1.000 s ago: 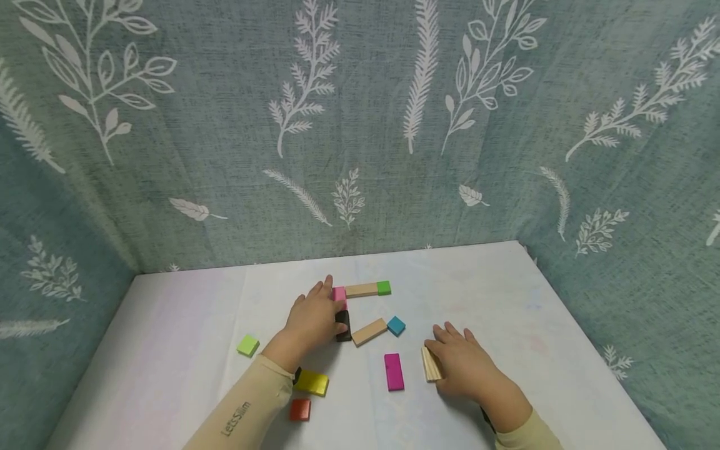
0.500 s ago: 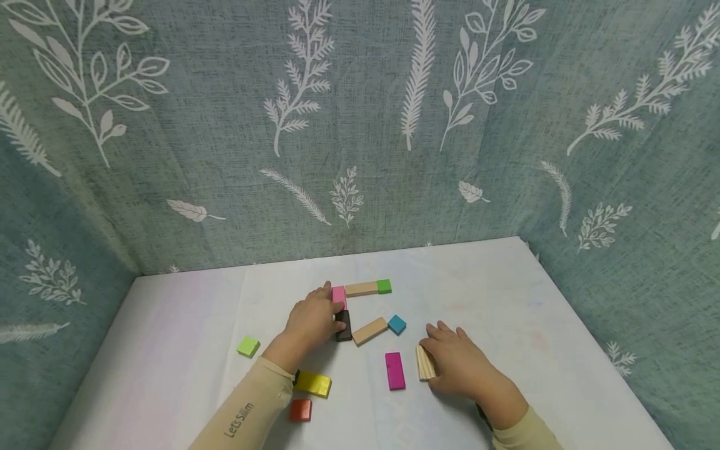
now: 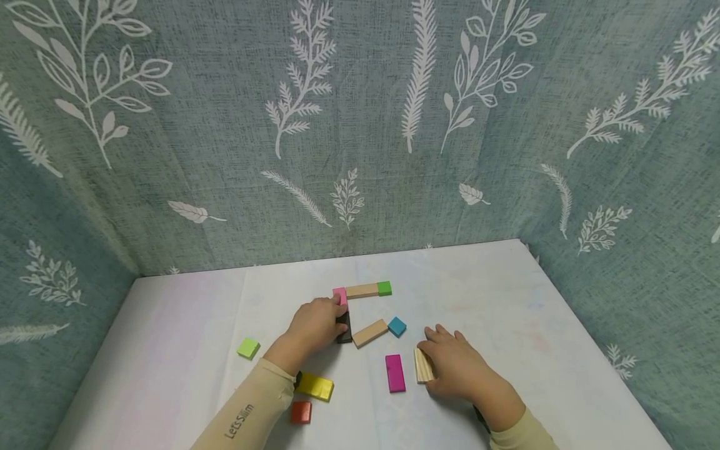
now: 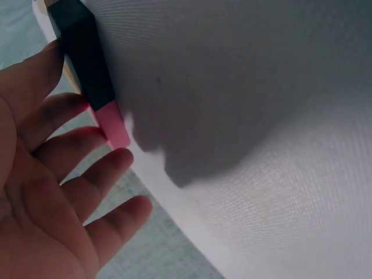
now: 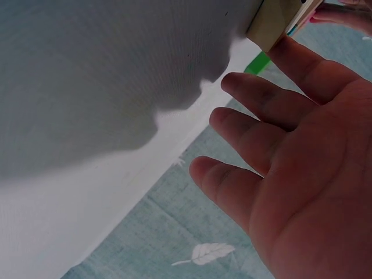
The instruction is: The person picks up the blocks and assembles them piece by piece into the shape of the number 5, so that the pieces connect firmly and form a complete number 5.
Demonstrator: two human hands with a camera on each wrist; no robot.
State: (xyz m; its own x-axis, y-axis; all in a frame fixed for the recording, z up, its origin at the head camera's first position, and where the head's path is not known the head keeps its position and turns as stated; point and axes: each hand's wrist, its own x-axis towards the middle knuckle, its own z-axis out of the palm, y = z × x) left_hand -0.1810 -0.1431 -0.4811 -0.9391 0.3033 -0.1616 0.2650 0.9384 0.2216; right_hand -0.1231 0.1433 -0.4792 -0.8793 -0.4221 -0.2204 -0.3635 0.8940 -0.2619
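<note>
My left hand [image 3: 316, 325] touches two blocks that stand end to end: a black block [image 3: 344, 336] under the thumb and a pink block [image 3: 340, 292] under the index finger. In the left wrist view its fingers are spread along the side of the black block [image 4: 87, 52] and the pink block [image 4: 113, 125]. My right hand [image 3: 461, 369] holds a pale wooden block [image 3: 422, 367] between thumb and index finger, at its near and far ends. The right wrist view shows the index fingertip against this wooden block [image 5: 270, 26]; the thumb is hidden there.
Beyond lie a tan block [image 3: 362, 290] with a green block [image 3: 384, 288], and another tan block [image 3: 369, 333] by a blue block [image 3: 397, 326]. Nearer are magenta [image 3: 395, 373], yellow block [image 3: 316, 387], red block [image 3: 300, 412] and lime block [image 3: 248, 348]. Patterned cloth [image 3: 360, 125] stands behind.
My right hand has slid the pale wooden block a little to the left. The fingers of my left hand have drawn back from beside the pink block's far end; the blocks there stay put.
</note>
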